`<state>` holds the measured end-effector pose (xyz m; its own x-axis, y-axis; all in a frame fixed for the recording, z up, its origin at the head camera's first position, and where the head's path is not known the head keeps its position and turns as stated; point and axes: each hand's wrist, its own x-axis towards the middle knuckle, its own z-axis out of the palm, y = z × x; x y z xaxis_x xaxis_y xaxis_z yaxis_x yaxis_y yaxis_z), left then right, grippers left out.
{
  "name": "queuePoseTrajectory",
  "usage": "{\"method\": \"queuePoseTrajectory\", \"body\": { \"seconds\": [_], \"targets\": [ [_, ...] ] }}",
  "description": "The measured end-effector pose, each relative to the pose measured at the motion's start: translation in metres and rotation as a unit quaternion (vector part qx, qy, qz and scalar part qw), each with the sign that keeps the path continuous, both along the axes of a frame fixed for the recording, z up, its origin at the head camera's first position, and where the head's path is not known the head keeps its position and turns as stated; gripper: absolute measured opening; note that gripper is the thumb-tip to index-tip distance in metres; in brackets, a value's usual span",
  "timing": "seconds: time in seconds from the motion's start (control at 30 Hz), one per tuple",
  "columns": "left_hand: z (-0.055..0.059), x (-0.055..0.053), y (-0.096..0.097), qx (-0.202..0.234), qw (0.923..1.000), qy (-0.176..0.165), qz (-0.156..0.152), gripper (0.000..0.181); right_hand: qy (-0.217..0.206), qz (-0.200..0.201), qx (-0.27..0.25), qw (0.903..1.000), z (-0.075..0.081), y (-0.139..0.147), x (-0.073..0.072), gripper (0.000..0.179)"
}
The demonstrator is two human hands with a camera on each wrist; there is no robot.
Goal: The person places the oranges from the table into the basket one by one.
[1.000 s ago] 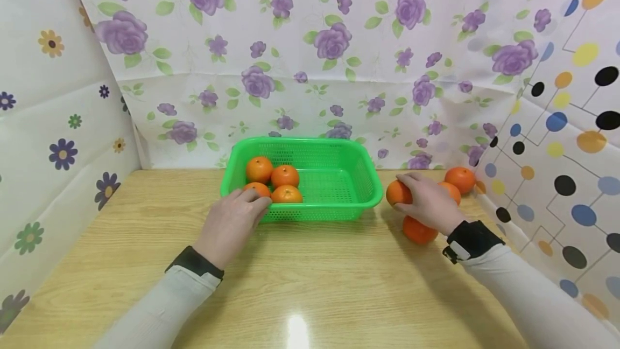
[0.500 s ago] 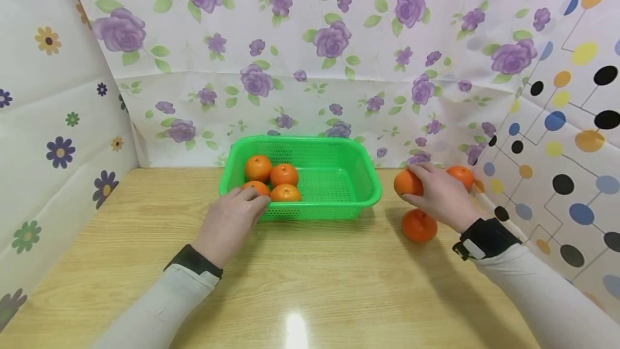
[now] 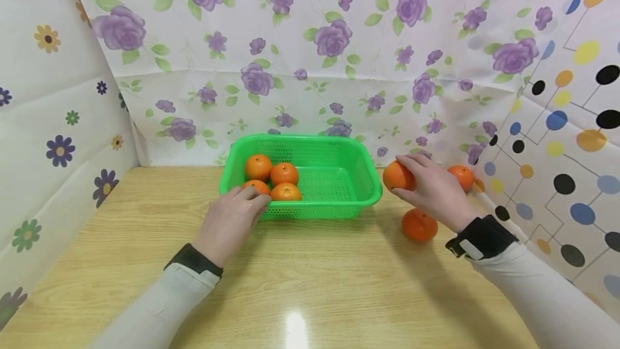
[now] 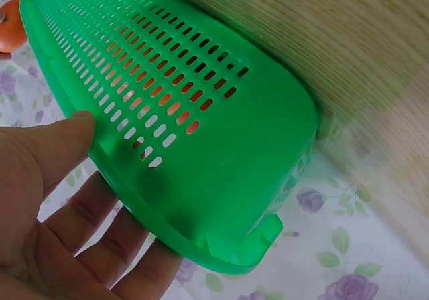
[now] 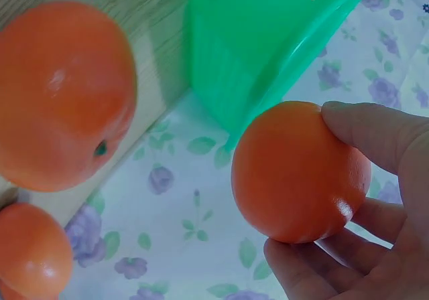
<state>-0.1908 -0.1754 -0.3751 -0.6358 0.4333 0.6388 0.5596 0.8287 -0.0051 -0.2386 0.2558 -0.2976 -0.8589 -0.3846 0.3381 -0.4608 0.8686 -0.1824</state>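
Observation:
My left hand (image 3: 232,222) grips the near rim of a green plastic basket (image 3: 334,206) at its left end. In the left wrist view the thumb lies on the outer wall and the fingers pass behind the rim. Several oranges (image 3: 286,175) sit in the basket's left half, one partly hidden by that hand. My right hand (image 3: 436,190) holds an orange (image 5: 295,173) between thumb and fingers, raised beside the basket's right end. Below it, another orange (image 3: 419,225) rests on the table.
An orange (image 3: 462,176) lies at the back right by the dotted wall sheet (image 3: 542,176), and the right wrist view shows a further orange (image 5: 33,250). A flowered sheet (image 3: 300,96) hangs behind the basket. The wooden table (image 3: 315,273) runs forward from it.
My right hand has raised the orange from beside the others, first slightly to the right, then left towards the basket. The left hand stays at the rim.

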Motion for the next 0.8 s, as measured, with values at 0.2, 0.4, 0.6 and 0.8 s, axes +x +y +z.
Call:
{"method": "queuePoseTrajectory", "body": {
  "seconds": [0.2, 0.4, 0.6, 0.8],
  "targets": [
    [-0.001, -0.001, 0.000, -0.003, 1.0000, 0.000, -0.003, 0.019, 0.004, 0.006, 0.001, 1.0000, 0.001, -0.007, 0.000, 0.072],
    [-0.001, -0.001, -0.001, -0.005, 1.0000, -0.003, 0.000, 0.020, 0.013, 0.019, -0.005, 0.9997, 0.004, -0.016, -0.002, 0.072],
    [-0.001, -0.001, -0.001, -0.003, 1.0000, -0.005, -0.002, 0.019, 0.005, 0.041, -0.010, 0.9991, 0.006, -0.029, -0.001, 0.075],
    [0.000, -0.001, -0.001, 0.002, 0.9999, -0.011, -0.001, 0.019, 0.010, 0.048, -0.007, 0.9988, 0.007, -0.041, -0.002, 0.074]
  ]
}}
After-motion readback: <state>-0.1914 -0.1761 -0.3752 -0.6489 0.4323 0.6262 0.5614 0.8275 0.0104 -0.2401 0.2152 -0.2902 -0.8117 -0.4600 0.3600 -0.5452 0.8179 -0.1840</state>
